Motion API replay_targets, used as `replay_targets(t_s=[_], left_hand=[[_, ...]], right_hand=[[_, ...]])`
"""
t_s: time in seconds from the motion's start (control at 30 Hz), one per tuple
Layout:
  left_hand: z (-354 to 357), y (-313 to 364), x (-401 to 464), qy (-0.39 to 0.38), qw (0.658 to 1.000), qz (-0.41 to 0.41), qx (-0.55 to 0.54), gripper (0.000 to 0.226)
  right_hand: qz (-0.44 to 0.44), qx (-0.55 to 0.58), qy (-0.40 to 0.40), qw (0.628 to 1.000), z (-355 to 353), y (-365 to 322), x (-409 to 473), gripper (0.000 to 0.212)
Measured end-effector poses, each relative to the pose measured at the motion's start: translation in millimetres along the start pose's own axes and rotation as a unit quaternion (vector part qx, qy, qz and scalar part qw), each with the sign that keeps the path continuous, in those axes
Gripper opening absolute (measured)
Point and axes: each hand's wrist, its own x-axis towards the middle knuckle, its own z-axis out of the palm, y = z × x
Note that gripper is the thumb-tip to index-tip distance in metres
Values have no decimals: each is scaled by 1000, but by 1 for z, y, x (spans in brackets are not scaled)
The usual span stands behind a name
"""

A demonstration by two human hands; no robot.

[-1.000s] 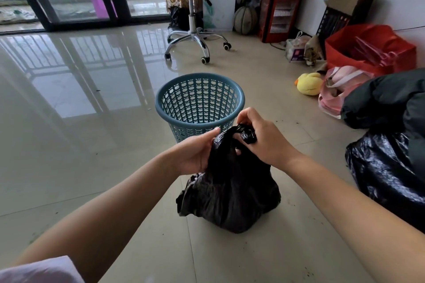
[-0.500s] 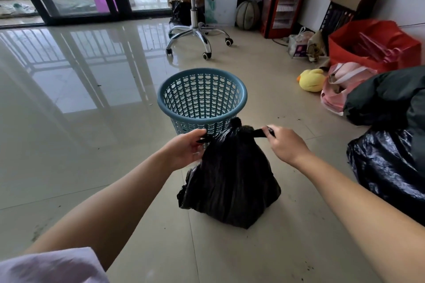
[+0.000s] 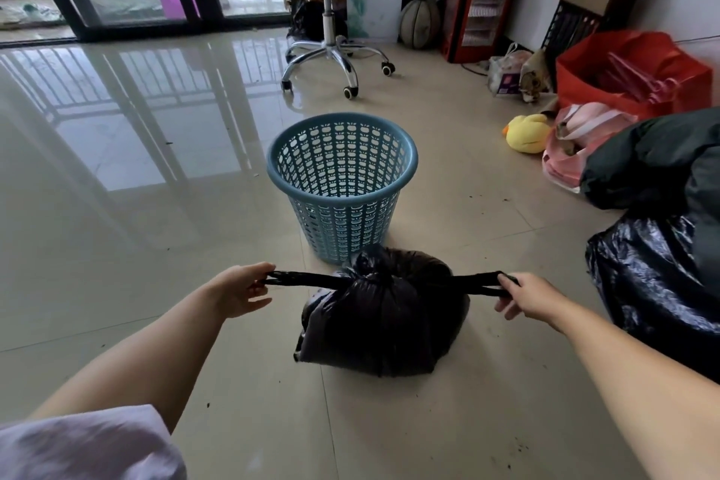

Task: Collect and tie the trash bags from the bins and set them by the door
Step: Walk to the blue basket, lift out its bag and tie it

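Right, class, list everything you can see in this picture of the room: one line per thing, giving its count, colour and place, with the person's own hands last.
Trash bag: one, black, on the floor in front of the bin, its two handles pulled out sideways.
Bin: one, blue, perforated, mid-floor behind the bag, no liner.
Office chair: one, black seat, chrome base, by the glass door.
Larger bags: dark, shiny, piled at the right edge; count unclear.
Plush duck: one, yellow, on the floor at right.
Red bag: one, by the right wall.
Heater: one, red, against the far wall.
Ball: one, dark, beside the heater.
Left hand: pinches the left handle.
Right hand: grips the right handle.
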Motion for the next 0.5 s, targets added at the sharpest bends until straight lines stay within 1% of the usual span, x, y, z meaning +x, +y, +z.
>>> replay_targets(t_s=[0.07, 0.13, 0.2, 0.27, 0.33, 0.4, 0.43, 0.47, 0.5], left_hand=[[-2, 4, 2, 7, 998, 28, -63, 17], [1, 11, -1, -12, 986, 66, -152, 16], [12, 20, -9, -62, 966, 93, -231, 21], [34, 27, -22, -121, 958, 107, -239, 26], [61, 34, -36, -186, 954, 126, -200, 28], [85, 41, -52, -236, 951, 158, -120, 30], [95, 43, -60, -248, 949, 188, -45, 30], [105, 44, -68, -250, 940, 226, 52, 29], [115, 44, -77, -240, 922, 263, 153, 27]], right_hand=[[-15, 91, 11, 996, -4, -15, 0, 25], [-34, 192, 22, 980, -11, -32, 0, 20], [-33, 314, 19, 949, -18, -51, -2, 17], [-19, 424, -2, 905, -23, -71, -5, 23], [-27, 492, -34, 869, -23, -93, -11, 25], [-56, 519, -68, 850, -20, -114, -18, 21], [-78, 516, -84, 849, -17, -123, -21, 18], [-102, 501, -98, 854, -13, -130, -23, 16], [-127, 478, -113, 862, -9, -136, -26, 16]])
